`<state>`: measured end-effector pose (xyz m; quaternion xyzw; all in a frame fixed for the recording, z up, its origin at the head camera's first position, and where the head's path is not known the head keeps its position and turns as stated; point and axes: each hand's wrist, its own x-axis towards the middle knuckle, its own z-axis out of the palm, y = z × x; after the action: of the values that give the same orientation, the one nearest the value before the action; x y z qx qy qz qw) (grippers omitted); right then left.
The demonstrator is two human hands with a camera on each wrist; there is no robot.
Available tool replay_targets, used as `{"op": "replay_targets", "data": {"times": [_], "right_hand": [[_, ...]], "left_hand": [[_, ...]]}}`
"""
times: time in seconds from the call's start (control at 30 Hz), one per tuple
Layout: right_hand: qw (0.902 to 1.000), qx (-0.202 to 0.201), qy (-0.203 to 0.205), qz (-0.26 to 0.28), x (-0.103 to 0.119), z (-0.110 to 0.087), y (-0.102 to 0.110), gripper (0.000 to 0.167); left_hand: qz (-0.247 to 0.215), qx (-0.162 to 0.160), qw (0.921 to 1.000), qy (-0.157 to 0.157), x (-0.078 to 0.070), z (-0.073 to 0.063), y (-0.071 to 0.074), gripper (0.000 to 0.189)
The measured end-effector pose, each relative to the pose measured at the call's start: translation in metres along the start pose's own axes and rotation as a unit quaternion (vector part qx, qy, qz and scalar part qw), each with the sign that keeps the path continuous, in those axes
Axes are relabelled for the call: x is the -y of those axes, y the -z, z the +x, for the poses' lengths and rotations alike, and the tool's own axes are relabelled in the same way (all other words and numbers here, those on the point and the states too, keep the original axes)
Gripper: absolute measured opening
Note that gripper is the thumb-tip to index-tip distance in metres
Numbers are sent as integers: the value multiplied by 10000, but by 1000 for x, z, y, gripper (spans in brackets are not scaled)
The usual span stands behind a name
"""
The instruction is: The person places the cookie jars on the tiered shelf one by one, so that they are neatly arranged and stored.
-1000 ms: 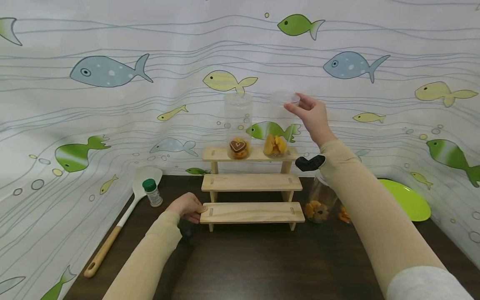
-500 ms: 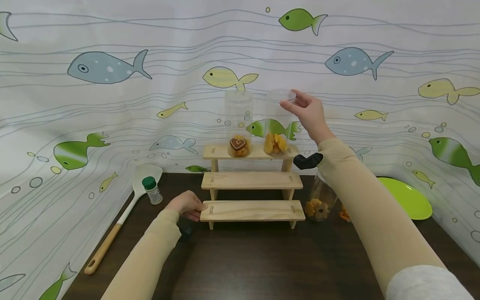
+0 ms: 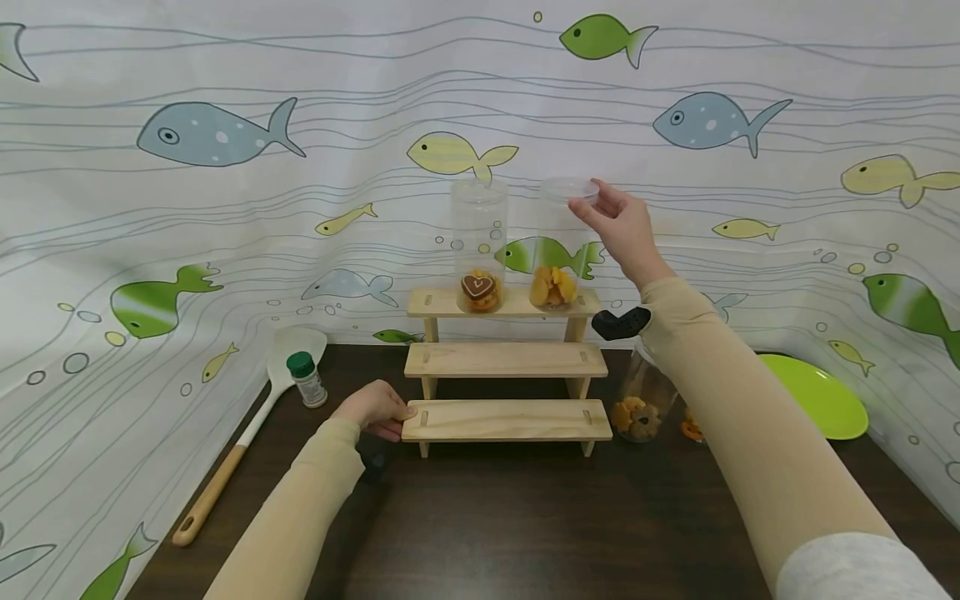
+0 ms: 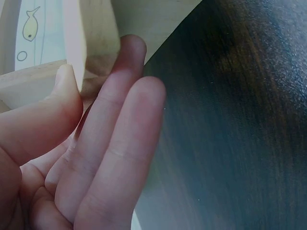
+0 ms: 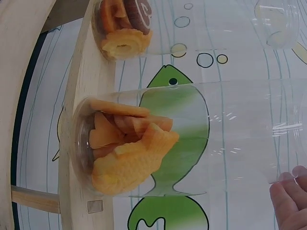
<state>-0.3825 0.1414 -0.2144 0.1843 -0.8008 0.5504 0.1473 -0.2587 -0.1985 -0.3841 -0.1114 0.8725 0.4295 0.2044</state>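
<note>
A three-step wooden display stand [image 3: 506,421] stands on the dark table. My left hand [image 3: 372,408] pinches the left end of its lowest shelf, thumb above and fingers beneath; the left wrist view shows two of these fingers [image 4: 136,120] fairly straight. On the top shelf is a tall clear jar [image 3: 553,287] with yellow fish-shaped snacks at the bottom. My right hand [image 3: 621,229] grips the rim at its top, thumb in front. To its left stands a similar clear jar [image 3: 480,292] holding a brown heart-shaped cookie and other biscuits.
Right of the stand are a clear jar of cookies [image 3: 636,417] and some orange snacks [image 3: 692,425], partly behind my right arm. A green plate [image 3: 817,396] lies farther right. On the left are a green-capped shaker [image 3: 307,381] and a long-handled spatula [image 3: 247,433].
The right hand and the jar's top shift slightly left, then partly back right. The left hand stays on the lowest shelf's end. The head view tilts a little.
</note>
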Motion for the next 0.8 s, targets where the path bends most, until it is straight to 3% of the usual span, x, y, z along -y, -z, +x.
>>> {"op": "replay_targets", "data": {"times": [0.2, 0.47, 0.8], "right_hand": [[10000, 79, 5, 31, 0, -3, 6, 74], [9973, 207, 140, 692, -2, -12, 17, 70], [9983, 368, 127, 441, -20, -37, 40, 65]], "left_hand": [[60, -13, 10000, -1, -2, -1, -1, 25], [109, -28, 9999, -21, -2, -2, -1, 28], [65, -21, 10000, 17, -1, -3, -2, 27]]}}
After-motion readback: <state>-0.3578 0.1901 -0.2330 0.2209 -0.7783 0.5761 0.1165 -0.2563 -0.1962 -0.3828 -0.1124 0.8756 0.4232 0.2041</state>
